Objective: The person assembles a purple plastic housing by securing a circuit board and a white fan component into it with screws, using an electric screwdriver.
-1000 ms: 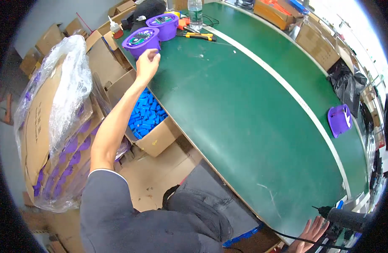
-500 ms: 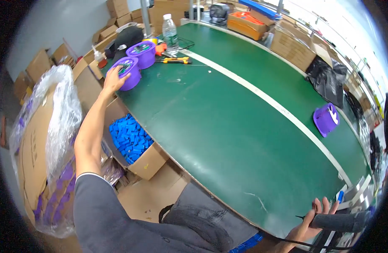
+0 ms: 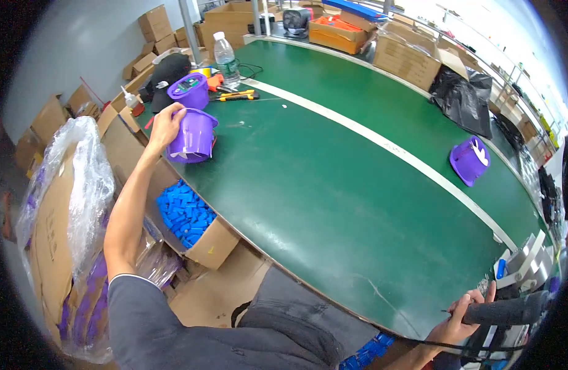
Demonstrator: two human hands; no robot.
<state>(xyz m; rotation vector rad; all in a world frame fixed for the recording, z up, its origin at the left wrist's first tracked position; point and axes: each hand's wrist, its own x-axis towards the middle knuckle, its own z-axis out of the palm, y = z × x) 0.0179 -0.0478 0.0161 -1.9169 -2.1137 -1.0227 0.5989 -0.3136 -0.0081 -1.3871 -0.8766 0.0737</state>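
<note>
In the head view, your left hand (image 3: 167, 128) grips the purple tub (image 3: 193, 137) by its upper rim, fingers closed there, though you can't see how far they reach inside. The tub is tilted, by the near edge of the green bench (image 3: 321, 203), toward its left end; whether its base touches the bench can't be told. Your right hand (image 3: 460, 324) is curled around the dark cylindrical tool (image 3: 506, 310) at the bench's right end, its thin tip pointing left.

Watch that one-sided hold: if the rim slips, the tub could tip over the near edge toward the open carton (image 3: 215, 245) of blue pieces (image 3: 185, 213) just below. Swing it outward and it could knock the second purple tub (image 3: 190, 92), close behind with its green board exposed. The black cable (image 3: 469, 346) under your right hand could snag if you pull the tool fast.

Around the left end sit a black cap (image 3: 171, 71), a clear bottle (image 3: 226, 60) and a yellow-and-black cutter (image 3: 236, 95), crowding the space beyond your tubs. A third purple tub (image 3: 470, 161) sits near the far edge, well to the right. At the right end, a metal device (image 3: 530, 268) stands close beside the tool, hemming in your right hand.
</note>
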